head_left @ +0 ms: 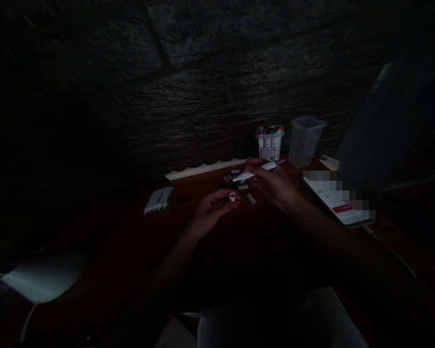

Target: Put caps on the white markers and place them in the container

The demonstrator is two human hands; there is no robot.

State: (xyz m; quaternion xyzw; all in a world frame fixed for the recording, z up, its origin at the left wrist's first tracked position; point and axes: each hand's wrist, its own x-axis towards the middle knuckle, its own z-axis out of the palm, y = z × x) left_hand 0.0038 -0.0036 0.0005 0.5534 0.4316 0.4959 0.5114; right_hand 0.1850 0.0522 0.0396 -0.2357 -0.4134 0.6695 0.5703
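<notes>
My left hand (pixel 214 209) pinches a small white marker cap (pixel 232 196) between thumb and fingers, its opening facing up toward me. In my right hand (pixel 270 183) is a white marker (pixel 255 171), tilted, with its uncapped tip pointing down and left toward the cap. Cap and marker are a short gap apart. Behind and between my hands several loose caps lie on the dark table, among them a grey-white cap (pixel 251 198). To the left, several white markers (pixel 158 199) lie side by side in a row.
Against the dark wall stand a clear box of coloured markers (pixel 270 142) and a clear container (pixel 306 140). A wavy pale strip (pixel 206 169) runs along the wall. At right lies a phone or tablet (pixel 337 200) with a cable. A pale lamp-like shape (pixel 45 278) is at lower left.
</notes>
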